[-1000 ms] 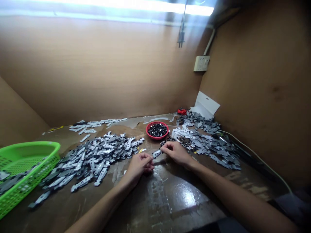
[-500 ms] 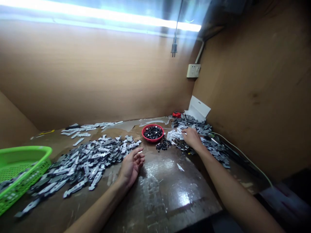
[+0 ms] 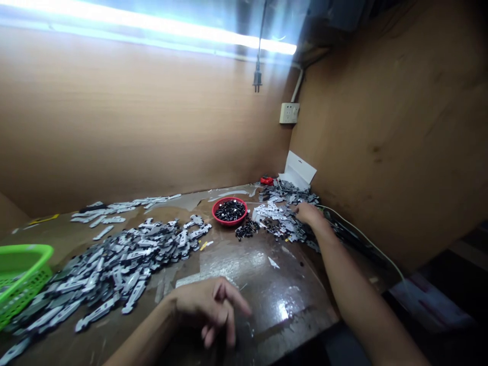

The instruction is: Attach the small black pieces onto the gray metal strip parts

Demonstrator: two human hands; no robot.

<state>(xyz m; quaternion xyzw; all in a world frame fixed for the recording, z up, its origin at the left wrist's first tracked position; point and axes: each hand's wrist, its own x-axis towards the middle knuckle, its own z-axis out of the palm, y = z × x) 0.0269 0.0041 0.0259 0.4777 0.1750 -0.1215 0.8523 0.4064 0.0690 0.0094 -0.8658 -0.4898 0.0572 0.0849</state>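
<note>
While the right hand lies on the grey strips just right of the red bowl, its fingers are pressed together and curled downward; the tips are hidden, so I cannot tell whether they pinch anything. The left hand hovers empty in front of the bowl, fingers spread, over the table. Strips beside the right hand lie jumbled, their long axes sharing no direction. A second heap left of the bowl reaches toward the green basket. Judged best practice: take one strip by its end, drawing along its long axis, clear of neighbours and of the black parts beside the bowl.
</note>
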